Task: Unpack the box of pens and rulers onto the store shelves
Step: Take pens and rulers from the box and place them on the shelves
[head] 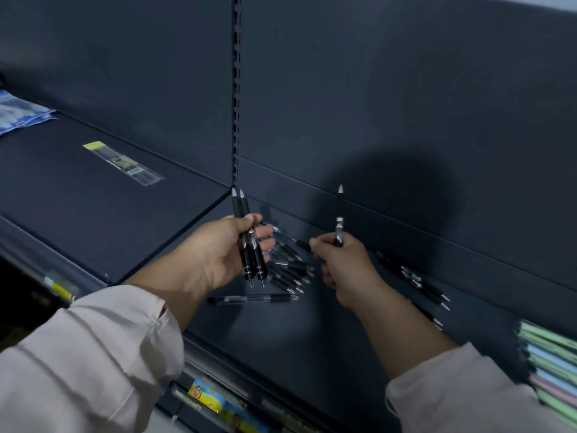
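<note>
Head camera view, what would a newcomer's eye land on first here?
The two hands at centre: the left hand grips a small bunch of black pens, the right hand pinches a single pen upright. Beneath them, a loose pile of pens lies on the dark shelf.

Shop aisle indicated: dark metal shelving (312, 354) with a slotted upright (236, 89) is seen just above the left hand (224, 251). A barcoded pack (123, 164) is laid up-left of it; pastel notebooks (549, 354) are stacked down-right of the right hand (343, 267).
</note>
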